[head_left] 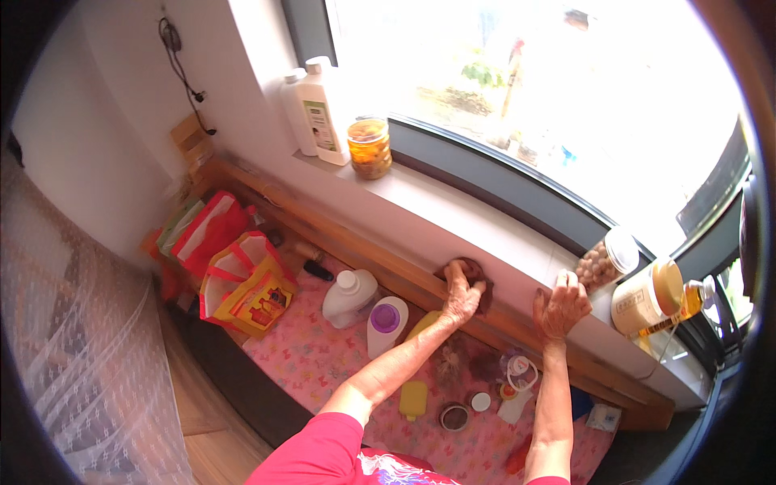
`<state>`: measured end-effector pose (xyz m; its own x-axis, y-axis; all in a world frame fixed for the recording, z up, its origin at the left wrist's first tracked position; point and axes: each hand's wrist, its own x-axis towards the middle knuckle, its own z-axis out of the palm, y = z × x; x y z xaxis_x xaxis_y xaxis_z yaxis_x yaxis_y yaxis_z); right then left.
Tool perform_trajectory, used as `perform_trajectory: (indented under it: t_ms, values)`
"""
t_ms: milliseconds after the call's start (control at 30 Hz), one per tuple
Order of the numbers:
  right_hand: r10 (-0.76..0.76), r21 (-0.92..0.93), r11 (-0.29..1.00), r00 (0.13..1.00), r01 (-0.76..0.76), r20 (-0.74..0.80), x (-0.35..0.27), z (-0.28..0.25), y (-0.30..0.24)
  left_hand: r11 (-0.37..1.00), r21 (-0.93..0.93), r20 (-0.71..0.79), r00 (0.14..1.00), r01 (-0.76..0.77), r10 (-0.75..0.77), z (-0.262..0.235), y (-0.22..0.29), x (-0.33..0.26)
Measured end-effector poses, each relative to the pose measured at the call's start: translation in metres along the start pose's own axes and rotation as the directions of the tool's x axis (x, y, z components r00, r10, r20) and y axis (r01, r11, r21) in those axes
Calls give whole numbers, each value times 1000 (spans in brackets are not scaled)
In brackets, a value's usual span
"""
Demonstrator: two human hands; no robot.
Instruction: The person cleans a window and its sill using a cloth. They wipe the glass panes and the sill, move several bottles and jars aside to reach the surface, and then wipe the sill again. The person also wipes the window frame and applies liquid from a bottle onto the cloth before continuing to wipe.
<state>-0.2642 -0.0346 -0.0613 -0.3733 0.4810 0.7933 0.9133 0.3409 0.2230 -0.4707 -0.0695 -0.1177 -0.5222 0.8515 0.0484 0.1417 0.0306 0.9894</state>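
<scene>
"What is the left hand doing?"

"From where I stand, the left hand [463,299] bends its fingers against a dark reddish-brown object [487,295], visible just to its right, by a long brown wooden rail [517,330]. How tightly they close, I cannot tell."

"And the right hand [563,309]?"

"Raised well to the left one's right, fingers curled, near a clear white-lidded jar of round brown pieces [598,267]. Whether it holds anything, I cannot tell."

"Below the left?"

"A white plastic bottle with a purple cap [386,323], down and leftward."
</scene>
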Motion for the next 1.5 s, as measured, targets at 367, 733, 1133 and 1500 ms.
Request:
perform_trajectory:
  t_ms: [367, 733, 1133, 1500]
  values:
    - [4, -27, 1000, 1000, -4, -6, 0, 0, -1, 985, 126, -456, 889, 116, -46, -136, -29, 145]
    - [-28, -97, 995, 996, 36, 84, -13, 13, 13, 962, 147, -341, 925, 230, -169, -158, 14, 154]
    - [-14, -116, 993, 991, 29, 133, -13, 12, 14, 866, -468, -329, 944, -179, 17, -132, 75, 84]
    - [3, -65, 998, 995, 3, 99, 3, 1, 0, 619, 452, 293, 763, -642, 576, -73, 74, 86]
